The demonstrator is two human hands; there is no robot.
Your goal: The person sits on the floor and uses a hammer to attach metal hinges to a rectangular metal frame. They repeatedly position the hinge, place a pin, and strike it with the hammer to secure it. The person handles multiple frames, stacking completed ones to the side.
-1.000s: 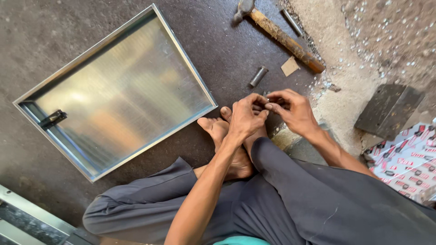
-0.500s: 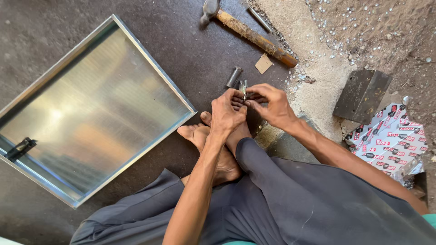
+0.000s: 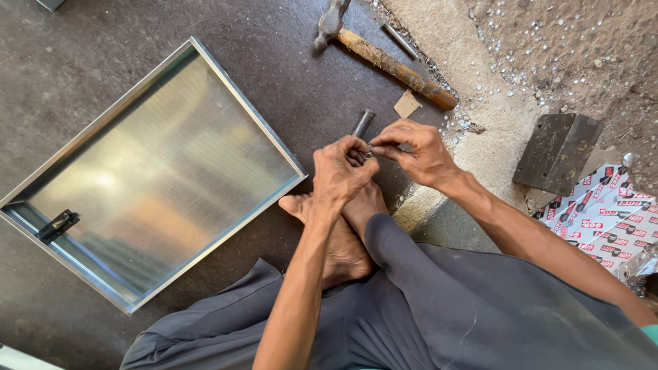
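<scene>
My left hand and my right hand meet above my bare feet, fingertips pinched together on a small metal piece that is mostly hidden by the fingers. A short dark metal rod lies on the floor just beyond the hands. I sit on the dark floor with my legs in grey trousers folded under me.
A shiny square sheet-metal tray with a dark latch lies to the left. A hammer with a wooden handle lies ahead. A dark metal block and a red-and-white printed packet sit to the right on gritty ground.
The view shifted, so the tray and hammer sit differently in frame. Both hands stay pinched together over the feet, fingers working the small piece.
</scene>
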